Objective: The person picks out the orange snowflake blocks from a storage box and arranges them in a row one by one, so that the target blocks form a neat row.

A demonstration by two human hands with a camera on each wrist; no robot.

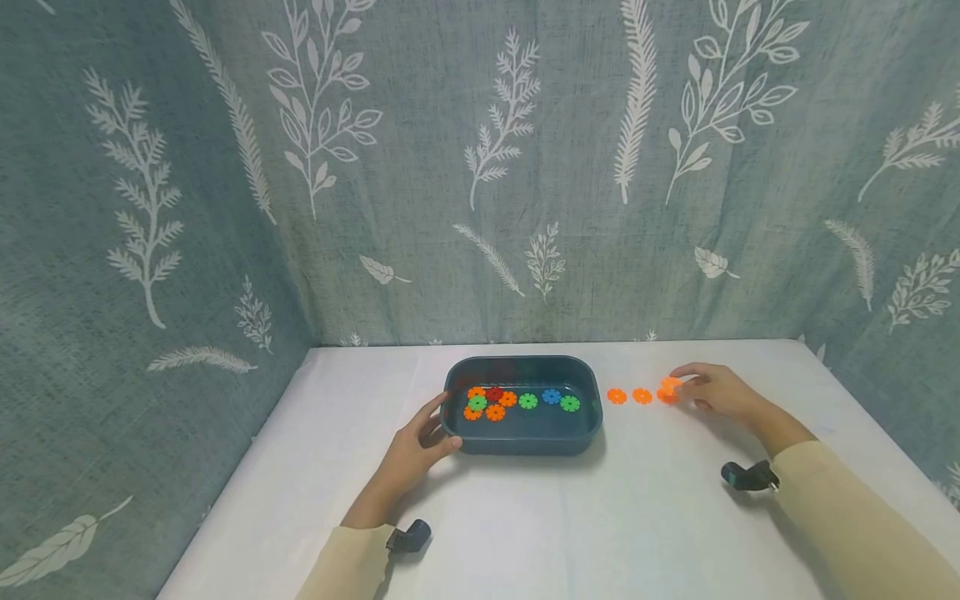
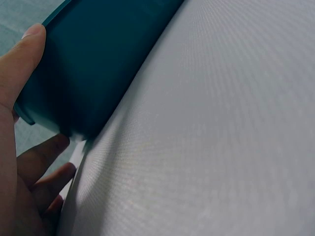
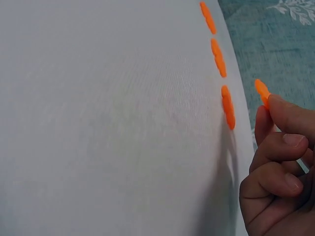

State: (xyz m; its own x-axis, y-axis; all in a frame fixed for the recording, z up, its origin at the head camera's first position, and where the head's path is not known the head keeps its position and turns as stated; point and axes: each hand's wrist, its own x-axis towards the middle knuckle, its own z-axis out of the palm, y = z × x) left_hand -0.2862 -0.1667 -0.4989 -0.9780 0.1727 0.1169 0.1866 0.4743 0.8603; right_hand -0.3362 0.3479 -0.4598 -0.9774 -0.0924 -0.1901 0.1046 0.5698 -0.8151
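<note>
- Head view, centre: a dark blue-green, round-cornered rectangular tray stands on the white-covered bench. In it lie small, flat, notched discs: four orange discs, three green discs, one red disc and one blue disc.
- Head view, 3 o'clock of the tray: three orange row discs lie in line on the bench. The right hand has a narrow grip, pinching a fourth orange piece. Progress appears partial: three laid out, one in hand, four orange left in the tray. The pinched piece partly covers the row's outermost disc.
- Left wrist view, 9 o'clock: the left hand holds the tray's corner, its grip spread about it, thumb on the wall. The index finger is mostly hidden; the tray's contents are unseen.
- Right wrist view, 2 to 3 o'clock: the pinched piece is apart from the row. The hand is cut off at the edge, and discs appear nearly edge-on, obscuring their notches.
</note>
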